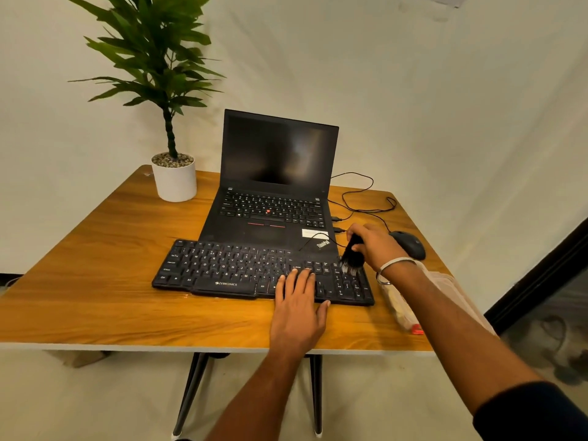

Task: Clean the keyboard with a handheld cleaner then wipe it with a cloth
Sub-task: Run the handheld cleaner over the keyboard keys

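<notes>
A black external keyboard [229,268] lies across the wooden table [95,297] in front of a laptop. My right hand [377,246] grips a small black brush [352,254], its bristles touching the keys at the keyboard's far right end. My left hand [300,310] lies flat, palm down, on the keyboard's front right part, fingers spread over the keys. A pale cloth-like bundle [404,310] lies on the table to the right of the keyboard, partly hidden by my right forearm.
An open black laptop [273,186] with a dark screen stands behind the keyboard. A black mouse [410,245] and looping cables [366,198] sit at the back right. A potted plant in a white pot [175,179] stands back left. A dark door frame [541,275] is at the right.
</notes>
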